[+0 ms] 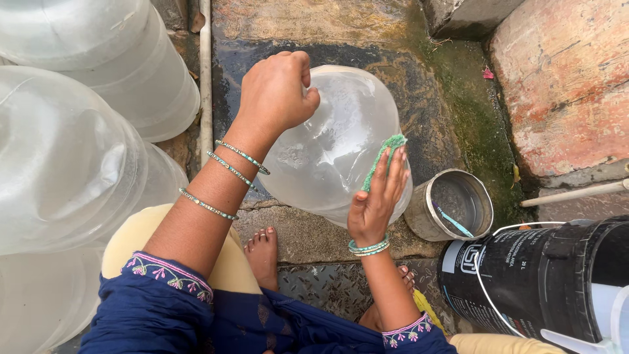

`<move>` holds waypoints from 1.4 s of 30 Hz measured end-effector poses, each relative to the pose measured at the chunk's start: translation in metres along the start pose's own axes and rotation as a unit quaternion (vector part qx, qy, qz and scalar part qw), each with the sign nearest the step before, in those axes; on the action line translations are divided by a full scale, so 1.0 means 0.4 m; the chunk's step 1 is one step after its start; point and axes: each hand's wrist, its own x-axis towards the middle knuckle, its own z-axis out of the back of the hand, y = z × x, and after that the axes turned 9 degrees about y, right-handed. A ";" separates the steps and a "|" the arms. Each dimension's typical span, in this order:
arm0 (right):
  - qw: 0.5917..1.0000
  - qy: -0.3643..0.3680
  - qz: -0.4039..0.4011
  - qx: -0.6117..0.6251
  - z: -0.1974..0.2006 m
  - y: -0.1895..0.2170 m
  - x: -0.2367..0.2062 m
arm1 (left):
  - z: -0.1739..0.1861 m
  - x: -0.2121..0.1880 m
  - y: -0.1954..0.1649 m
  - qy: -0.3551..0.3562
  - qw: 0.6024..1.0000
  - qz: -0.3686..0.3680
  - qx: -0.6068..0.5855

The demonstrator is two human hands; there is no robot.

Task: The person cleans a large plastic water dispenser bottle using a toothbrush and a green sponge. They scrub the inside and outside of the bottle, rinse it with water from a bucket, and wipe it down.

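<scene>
Crouched, a person's left hand (278, 92) grips the wet water jug (334, 147) while flat right-hand (377, 200) fingers (395, 172) press a green scrubber (383, 157) on it, its side already soapy.

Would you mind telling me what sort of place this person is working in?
Probably an outdoor washing spot. The ground is wet stone paving with green moss. Large clear water jugs are stacked nearby, and a steel pot and black bucket stand by the jug being scrubbed.

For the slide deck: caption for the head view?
Left hand steadies a large clear plastic water jug; right hand presses a green scrubbing pad against it.
</scene>
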 end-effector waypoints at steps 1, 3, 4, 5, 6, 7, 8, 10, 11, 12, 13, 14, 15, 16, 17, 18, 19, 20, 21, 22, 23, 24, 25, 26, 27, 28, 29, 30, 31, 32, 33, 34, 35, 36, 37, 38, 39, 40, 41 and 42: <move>1.000 -0.007 -0.002 0.013 -0.011 0.019 -0.011 | -0.004 0.000 0.003 -0.014 1.000 0.020 0.005; 0.999 -0.016 0.001 0.045 -0.042 0.052 -0.055 | -0.008 0.003 0.013 -0.017 0.997 0.066 0.026; 0.998 -0.018 0.007 0.062 -0.058 0.066 -0.087 | -0.008 0.005 0.019 -0.019 0.995 0.087 0.036; 0.997 -0.020 0.012 0.079 -0.070 0.067 -0.112 | -0.007 0.004 0.025 -0.018 0.995 0.091 0.037; 0.996 -0.008 0.029 0.082 -0.080 0.057 -0.128 | -0.004 0.003 0.031 -0.018 0.995 0.096 0.037; 0.996 0.005 0.044 0.083 -0.085 0.043 -0.142 | -0.001 0.002 0.034 -0.016 0.994 0.098 0.038; 0.995 0.015 0.058 0.084 -0.089 0.025 -0.150 | 0.000 0.000 0.034 -0.016 0.995 0.094 0.041; 0.993 0.017 0.099 0.062 -0.085 -0.018 -0.142 | 0.006 0.000 0.031 -0.020 0.995 0.086 0.044; 0.991 0.021 0.119 0.051 -0.077 -0.035 -0.130 | 0.010 -0.001 0.028 -0.011 0.998 0.057 0.038; 0.992 0.021 0.116 0.041 -0.067 -0.046 -0.116 | 0.015 -0.002 0.027 -0.002 0.999 0.029 0.033; 0.993 0.020 0.115 0.032 -0.057 -0.050 -0.097 | 0.023 -0.003 0.027 0.006 1.000 0.000 0.028; 0.993 0.017 0.116 0.024 -0.048 -0.049 -0.070 | 0.032 -0.001 0.028 0.022 0.999 -0.028 0.015; 0.994 0.013 0.102 0.039 -0.037 -0.046 -0.036 | 0.041 0.001 0.029 0.036 0.998 -0.057 0.003; 0.995 0.012 0.087 0.055 -0.021 -0.039 -0.002 | 0.049 0.000 0.032 0.053 0.995 -0.083 -0.010; 0.995 0.014 0.069 0.072 -0.002 -0.030 0.029 | 0.057 -0.004 0.036 0.059 0.994 -0.093 -0.012; 0.992 0.046 0.051 0.104 0.018 -0.029 0.067 | 0.065 -0.007 0.040 0.066 0.993 -0.101 -0.014; 0.987 0.078 0.033 0.136 0.035 -0.036 0.115 | 0.070 -0.010 0.042 0.073 0.991 -0.110 -0.016; 0.976 0.111 0.016 0.187 0.048 -0.047 0.163 | 0.072 -0.015 0.043 0.079 0.991 -0.104 -0.022; 0.961 0.141 -0.001 0.237 0.058 -0.062 0.200 | 0.074 -0.021 0.043 0.086 0.991 -0.100 -0.026; 0.954 0.156 -0.012 0.257 0.056 -0.080 0.229 | 0.076 -0.021 0.044 0.090 0.991 -0.097 -0.029; 0.945 0.172 -0.021 0.277 0.047 -0.104 0.252 | 0.077 -0.021 0.044 0.085 0.992 -0.090 -0.025; 0.936 0.188 -0.033 0.297 0.036 -0.136 0.255 | 0.077 -0.022 0.045 0.081 0.993 -0.082 -0.023; 0.925 0.203 -0.066 0.314 0.023 -0.173 0.239 | 0.076 -0.021 0.047 0.078 0.994 -0.073 -0.021; 0.914 0.218 -0.098 0.329 0.005 -0.217 0.215 | 0.076 -0.020 0.050 0.081 0.995 -0.056 -0.019; 0.901 0.231 -0.129 0.345 -0.014 -0.268 0.184 | 0.075 -0.019 0.054 0.082 0.996 -0.040 -0.017; 0.916 0.228 -0.182 0.277 -0.028 -0.320 0.134 | 0.075 -0.017 0.060 0.085 0.996 -0.025 -0.015; 0.923 0.224 -0.235 0.208 -0.040 -0.371 0.072 | 0.075 -0.014 0.067 0.077 0.997 -0.012 -0.009; 0.912 0.211 -0.286 0.205 -0.047 -0.424 0.015 | 0.072 -0.011 0.074 0.072 0.997 0.001 -0.003; 0.899 0.198 -0.336 0.200 -0.051 -0.475 -0.036 | 0.066 -0.009 0.077 0.066 0.998 0.014 0.001; 0.879 0.179 -0.347 0.274 -0.057 -0.514 -0.082 | 0.062 -0.008 0.082 0.062 0.998 0.017 0.002; 0.853 0.157 -0.358 0.346 -0.062 -0.541 -0.119 | 0.059 -0.006 0.086 0.060 0.998 0.019 0.002; 0.822 0.133 -0.368 0.415 -0.066 -0.556 -0.138 | 0.053 -0.005 0.087 0.060 0.998 0.020 0.002; 0.838 0.117 -0.377 0.376 -0.066 -0.548 -0.137 | 0.047 -0.005 0.085 0.059 0.998 0.010 0.003; 0.853 0.107 -0.377 0.344 -0.070 -0.536 -0.130 | 0.047 -0.001 0.087 0.055 0.998 -0.001 0.005; 0.871 0.098 -0.365 0.313 -0.080 -0.513 -0.113 | 0.048 0.003 0.087 0.049 0.999 -0.012 0.007; 0.895 0.100 -0.336 0.275 -0.087 -0.476 -0.083 | 0.048 0.006 0.086 0.049 0.999 -0.006 0.012; 0.917 0.102 -0.300 0.242 -0.089 -0.422 -0.047 | 0.048 0.007 0.084 0.051 0.999 0.003 0.017; 0.936 0.102 -0.257 0.219 -0.089 -0.355 -0.018 | 0.048 0.008 0.082 0.055 0.998 0.012 0.020; 0.950 0.093 -0.208 0.214 -0.088 -0.278 0.005 | 0.045 0.005 0.078 0.048 0.998 0.017 0.027; 0.960 0.077 -0.161 0.215 -0.085 -0.197 0.019 | 0.042 0.002 0.074 0.043 0.998 0.019 0.034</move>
